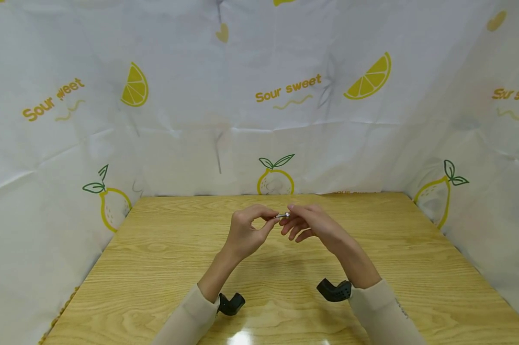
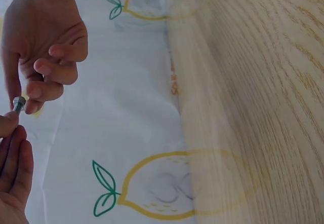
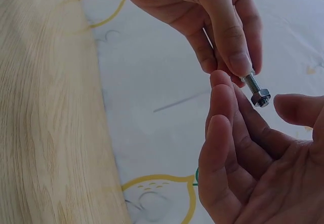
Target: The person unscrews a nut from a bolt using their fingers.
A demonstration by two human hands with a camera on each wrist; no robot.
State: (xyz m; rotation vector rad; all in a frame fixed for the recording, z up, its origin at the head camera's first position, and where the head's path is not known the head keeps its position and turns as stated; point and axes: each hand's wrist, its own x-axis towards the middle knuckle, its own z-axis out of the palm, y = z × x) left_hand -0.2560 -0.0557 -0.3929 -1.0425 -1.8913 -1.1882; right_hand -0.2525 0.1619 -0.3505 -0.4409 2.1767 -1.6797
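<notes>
A small silver bolt (image 3: 252,83) carries a hex nut (image 3: 259,97) near its threaded tip. My left hand (image 1: 247,232) pinches the other end of the bolt between thumb and forefinger, covering that end. In the head view the bolt points right, above the table. My right hand (image 1: 321,227) is beside the nut, palm turned toward it, fingers loosely bent. In the right wrist view a gap shows between the right thumb (image 3: 298,110) and the nut, while the forefinger lies close behind the bolt; whether it touches cannot be told.
Below both hands lies a wood-grain table (image 1: 164,268). A white lemon-printed sheet (image 1: 190,96) hangs behind it and along both sides. Black curved mounts (image 1: 334,290) stick out at both wrists, by the beige sleeves (image 1: 190,314).
</notes>
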